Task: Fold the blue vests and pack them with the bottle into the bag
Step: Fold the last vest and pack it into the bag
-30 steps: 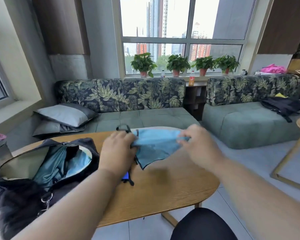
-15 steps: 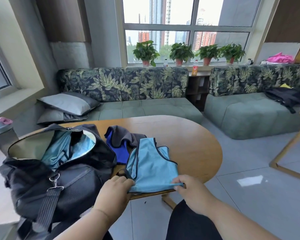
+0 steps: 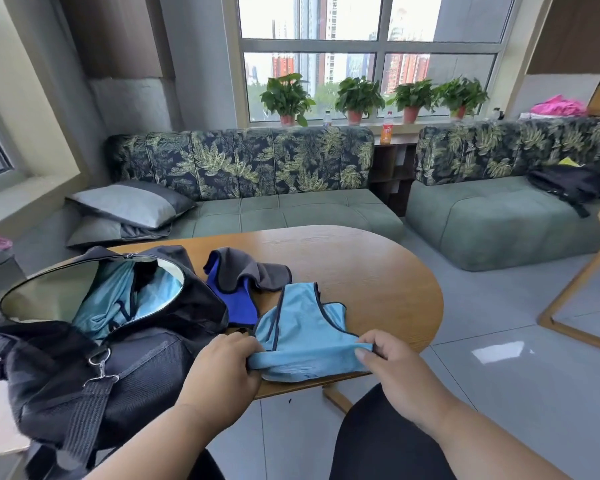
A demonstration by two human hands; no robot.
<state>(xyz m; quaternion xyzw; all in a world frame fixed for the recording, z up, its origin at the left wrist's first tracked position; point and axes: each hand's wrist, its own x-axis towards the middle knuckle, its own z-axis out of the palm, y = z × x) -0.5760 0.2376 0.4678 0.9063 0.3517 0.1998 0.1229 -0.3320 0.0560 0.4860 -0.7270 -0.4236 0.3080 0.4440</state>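
Light-blue vest (image 3: 302, 332) flat at tabletop (image 3: 378, 271) near edge, hem running left-right; I see left hand (image 3: 227, 363) and right hand (image 3: 390, 358) each pinching a hem corner, open bag (image 3: 94, 344) to left.

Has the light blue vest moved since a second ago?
Yes. The light blue vest, then held up over the wooden table, now lies flat at its near edge, beside the black bag.

Both bare forearms reach forward from the bottom of the view, converging toward the near edge of the desk (image 3: 378, 271). The left hand (image 3: 222, 370) has its fingers curled in a closed grip, knuckles up. The right hand (image 3: 392, 367) pinches with thumb and forefinger, its remaining fingers curled.
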